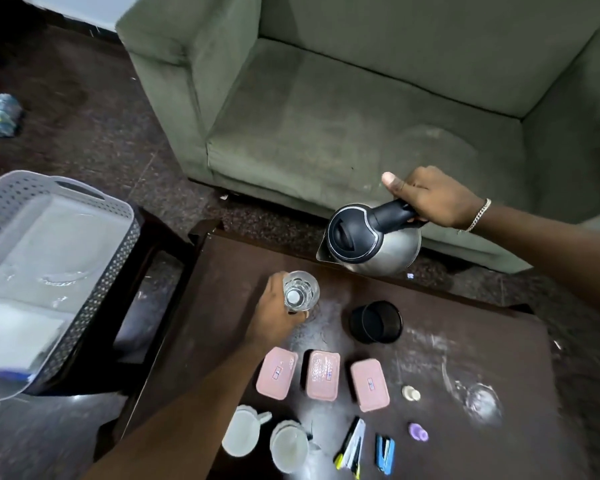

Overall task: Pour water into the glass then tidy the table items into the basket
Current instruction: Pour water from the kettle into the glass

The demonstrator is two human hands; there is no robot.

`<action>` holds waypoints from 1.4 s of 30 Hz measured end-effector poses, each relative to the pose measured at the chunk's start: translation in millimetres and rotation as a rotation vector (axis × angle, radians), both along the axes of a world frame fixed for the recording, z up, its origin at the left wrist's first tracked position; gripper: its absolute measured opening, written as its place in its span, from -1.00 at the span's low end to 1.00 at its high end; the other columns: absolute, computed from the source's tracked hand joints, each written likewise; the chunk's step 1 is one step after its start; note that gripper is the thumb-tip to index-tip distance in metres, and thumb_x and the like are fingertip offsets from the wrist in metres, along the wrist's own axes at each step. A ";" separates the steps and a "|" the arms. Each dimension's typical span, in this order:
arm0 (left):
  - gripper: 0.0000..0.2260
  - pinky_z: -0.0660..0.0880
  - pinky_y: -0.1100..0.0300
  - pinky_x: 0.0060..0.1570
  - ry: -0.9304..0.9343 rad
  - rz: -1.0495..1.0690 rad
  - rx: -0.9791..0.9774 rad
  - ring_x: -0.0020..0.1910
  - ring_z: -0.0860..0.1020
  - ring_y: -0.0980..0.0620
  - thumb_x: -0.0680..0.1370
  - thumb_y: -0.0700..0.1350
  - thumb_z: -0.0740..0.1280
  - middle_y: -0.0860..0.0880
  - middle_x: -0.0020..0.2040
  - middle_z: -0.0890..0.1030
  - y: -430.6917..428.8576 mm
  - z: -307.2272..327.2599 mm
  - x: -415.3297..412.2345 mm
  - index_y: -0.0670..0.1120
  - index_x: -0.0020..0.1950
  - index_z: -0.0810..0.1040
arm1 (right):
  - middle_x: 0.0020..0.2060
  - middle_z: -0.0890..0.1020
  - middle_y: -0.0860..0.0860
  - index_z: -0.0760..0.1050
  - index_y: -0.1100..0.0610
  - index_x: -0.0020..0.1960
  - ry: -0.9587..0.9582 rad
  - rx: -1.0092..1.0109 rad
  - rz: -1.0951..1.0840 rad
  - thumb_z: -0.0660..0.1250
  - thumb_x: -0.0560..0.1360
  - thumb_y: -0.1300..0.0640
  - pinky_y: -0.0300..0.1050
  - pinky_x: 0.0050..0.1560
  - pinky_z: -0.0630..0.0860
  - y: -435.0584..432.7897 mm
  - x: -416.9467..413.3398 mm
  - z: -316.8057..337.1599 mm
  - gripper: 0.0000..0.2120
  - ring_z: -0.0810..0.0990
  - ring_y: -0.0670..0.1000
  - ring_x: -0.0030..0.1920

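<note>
A clear glass [301,292] stands on the dark brown table [465,344], and my left hand [274,311] grips its left side. My right hand [430,199] is shut on the black handle of a steel kettle [371,242], which hangs over the table's far edge with its spout turned left toward the glass. No water stream shows. A grey perforated basket [84,216] sits on a low stand to the left of the table.
On the table lie a black mesh cup [376,322], three pink lidded boxes [322,375], two white mugs [243,430], pens [350,445], a blue stapler [385,453] and two small knobs [418,432]. A green armchair [361,109] stands behind the table.
</note>
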State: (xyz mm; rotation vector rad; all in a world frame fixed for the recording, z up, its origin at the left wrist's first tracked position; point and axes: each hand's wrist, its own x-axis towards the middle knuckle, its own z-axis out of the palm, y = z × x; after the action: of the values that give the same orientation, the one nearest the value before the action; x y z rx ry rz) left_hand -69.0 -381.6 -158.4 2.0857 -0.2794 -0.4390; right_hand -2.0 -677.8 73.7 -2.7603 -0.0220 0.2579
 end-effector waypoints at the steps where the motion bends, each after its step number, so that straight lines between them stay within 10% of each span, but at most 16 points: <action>1: -0.31 0.50 0.13 0.15 0.003 0.000 0.002 0.16 0.54 0.01 0.29 -0.11 0.63 0.04 0.21 0.47 -0.4 -0.8 -1.1 0.00 0.32 0.36 | -0.70 0.34 -0.02 0.22 0.15 -0.54 -0.003 -0.013 0.019 0.03 0.66 -0.26 -0.05 -0.45 0.30 0.9 -2.2 -3.2 -0.28 0.32 -0.07 -0.61; 11: -0.32 0.54 -0.03 0.19 -0.005 -0.004 -0.005 0.16 0.56 0.00 0.30 -0.12 0.64 0.03 0.21 0.50 0.2 0.6 -2.2 -0.01 0.32 0.39 | -0.61 0.53 -0.06 0.39 0.06 -0.52 0.001 -0.142 0.136 -0.05 0.62 -0.35 -0.13 -0.42 0.33 19.6 -13.1 -20.8 -0.28 0.51 -0.15 -0.52; 14: -0.33 0.54 -0.03 0.19 -0.005 -0.012 -0.004 0.14 0.56 0.02 0.29 -0.12 0.64 0.04 0.20 0.51 0.4 2.0 -2.6 0.02 0.30 0.40 | -0.50 0.59 0.10 0.49 0.11 -0.44 -0.011 -0.199 0.182 -0.11 0.60 -0.38 -0.01 -0.32 0.48 27.9 -15.3 -19.7 -0.23 0.58 0.10 -0.41; 27: -0.33 0.51 0.00 0.26 0.026 0.021 -0.024 0.19 0.56 0.03 0.28 -0.10 0.65 0.07 0.22 0.57 3.1 3.4 -7.9 0.04 0.33 0.46 | -0.55 0.33 0.04 0.23 0.10 -0.48 -0.093 -0.369 0.283 -0.15 0.60 -0.35 -0.08 -0.36 0.27 63.4 -29.5 -7.9 -0.31 0.30 0.09 -0.52; 37: -0.33 0.51 -0.02 0.27 0.030 0.014 -0.015 0.21 0.56 0.00 0.30 -0.14 0.64 0.04 0.24 0.56 2.3 4.8 -8.6 0.01 0.34 0.45 | -0.31 0.60 0.26 0.18 0.05 -0.45 -0.186 -0.401 0.339 -0.13 0.62 -0.33 -0.01 -0.29 0.38 78.4 -31.3 -4.6 -0.38 0.63 0.34 -0.24; 42: -0.31 0.51 -0.02 0.28 0.031 0.016 0.007 0.23 0.55 0.01 0.31 -0.12 0.65 0.05 0.25 0.57 2.8 3.9 -9.1 0.04 0.36 0.44 | -0.51 0.38 0.07 0.21 0.07 -0.44 -0.164 -0.431 0.337 -0.15 0.62 -0.33 -0.04 -0.30 0.37 81.3 -29.3 1.6 -0.36 0.62 0.32 -0.29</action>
State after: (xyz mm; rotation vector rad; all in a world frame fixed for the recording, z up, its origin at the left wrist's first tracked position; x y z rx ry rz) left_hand -78.1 -378.8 -154.4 2.0846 -0.2434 -0.4624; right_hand -31.3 -596.5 75.3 -3.1898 -0.5372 0.1316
